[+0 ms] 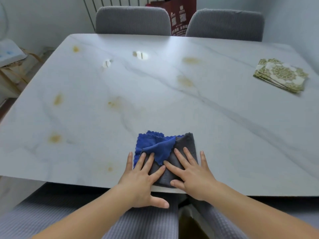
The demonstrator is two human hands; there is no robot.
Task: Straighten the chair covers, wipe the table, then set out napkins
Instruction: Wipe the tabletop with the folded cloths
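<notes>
Cloth [165, 152] is lying at the worktop [155, 94] edge; left hand [141, 175] and right hand [191, 173] are pressing it flat, each grip released (likely readying to wipe stains).

Both hands covering near part of cloth [165, 149]; far chairs' [133, 20] lower halves sitting hidden behind table [224, 135]; red box [179, 16] print blurring out.

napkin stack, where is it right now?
Head view: the napkin stack lies far right on the marble table, near the right-hand grey chair.
</notes>
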